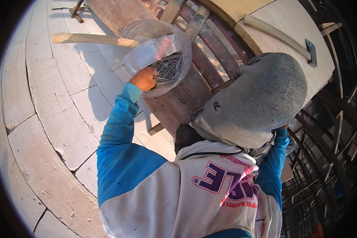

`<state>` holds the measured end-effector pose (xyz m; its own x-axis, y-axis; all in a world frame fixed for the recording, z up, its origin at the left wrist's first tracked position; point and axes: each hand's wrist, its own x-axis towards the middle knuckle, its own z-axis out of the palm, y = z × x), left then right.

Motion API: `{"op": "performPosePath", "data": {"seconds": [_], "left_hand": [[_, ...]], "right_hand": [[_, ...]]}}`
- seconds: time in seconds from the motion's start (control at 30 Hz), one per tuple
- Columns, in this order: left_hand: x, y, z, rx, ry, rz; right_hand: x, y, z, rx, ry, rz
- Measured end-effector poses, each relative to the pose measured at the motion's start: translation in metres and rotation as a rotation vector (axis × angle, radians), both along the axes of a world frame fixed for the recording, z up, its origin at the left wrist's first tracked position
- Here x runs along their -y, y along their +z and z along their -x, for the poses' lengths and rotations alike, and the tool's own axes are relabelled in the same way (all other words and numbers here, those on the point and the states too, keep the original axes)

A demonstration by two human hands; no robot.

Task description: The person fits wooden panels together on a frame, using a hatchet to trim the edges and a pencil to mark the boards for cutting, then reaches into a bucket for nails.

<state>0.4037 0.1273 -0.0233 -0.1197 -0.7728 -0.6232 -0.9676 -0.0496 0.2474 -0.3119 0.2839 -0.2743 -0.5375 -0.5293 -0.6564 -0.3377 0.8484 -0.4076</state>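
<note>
My left hand [145,78] reaches into a clear plastic tub [186,49], its fingers curled closed at a heap of loose steel nails [171,66]. A thin nail seems to stick out by the fingertips. Also in the tub lies a crumpled clear plastic bag [152,50] with a red print. A curved wooden handle [91,39] leans out over the tub's far left rim; its other end is hidden. Of my right hand [285,127], only a sliver shows beside my bent knee in grey trousers [261,95]; its fingers are hidden.
A hammer with a wooden handle [277,35] lies on a pale plywood sheet [321,27] at the far right. The tub stands on a wooden plank [178,103] over reddish beams [214,43]. Left is a wall of pale blocks [59,131]; right, a drop with scaffolding poles [325,139].
</note>
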Motion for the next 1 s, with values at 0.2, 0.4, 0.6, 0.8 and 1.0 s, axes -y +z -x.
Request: {"op": "performPosePath", "data": {"seconds": [0.2, 0.4, 0.6, 0.8, 1.0], "left_hand": [[0.007, -0.011, 0.002, -0.545, 0.423, -0.293], [0.016, 0.004, 0.007, -0.862, 0.82, -0.247], [0.008, 0.022, 0.006, -0.268, 0.129, -0.269], [-0.009, 0.005, -0.001, -0.143, -0.201, -0.159], [-0.01, 0.012, 0.004, -0.023, -0.172, -0.086]], "right_hand": [[-0.006, -0.006, 0.009, -0.083, 0.12, 0.045], [-0.007, -0.013, 0.016, -0.15, 0.221, 0.062], [-0.006, -0.011, 0.017, -0.187, 0.278, 0.056], [-0.01, -0.013, 0.019, -0.215, 0.316, 0.044], [-0.01, -0.018, 0.025, -0.257, 0.368, 0.027]]}}
